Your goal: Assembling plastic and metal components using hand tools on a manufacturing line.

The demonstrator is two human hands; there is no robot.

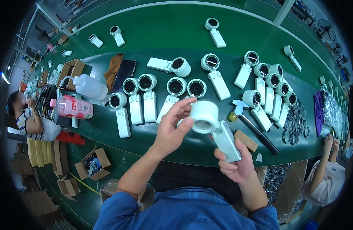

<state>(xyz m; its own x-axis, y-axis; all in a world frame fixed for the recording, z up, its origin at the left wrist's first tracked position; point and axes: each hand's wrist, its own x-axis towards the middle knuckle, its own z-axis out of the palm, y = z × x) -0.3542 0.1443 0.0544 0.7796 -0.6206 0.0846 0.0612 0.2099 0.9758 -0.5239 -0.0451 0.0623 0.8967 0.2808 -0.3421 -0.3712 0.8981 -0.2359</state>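
A white handheld fan [226, 142] with a thick round head is up in front of me, above the table's near edge. My right hand [238, 164] is closed around its handle. At the head's left side, my left hand [172, 128] has its thumb by the front rim and its fingers bent behind, gripping it. Several more white fans lie beyond my hands, among them one fan [196, 94] just behind the held head and another fan [257, 109] to the right. Beside my right hand rest a small tan block [246, 140] and a black pen-like tool [259, 134].
Dark rings [295, 124] lie at the right of the green table [165, 143]. Leftward stand a pink-labelled bottle [73, 107], a squeeze bottle [90, 87] and a dark phone [124, 73]. One person [34, 119] sits at far left, another [326, 178] at far right. Below sits a carton [101, 157].
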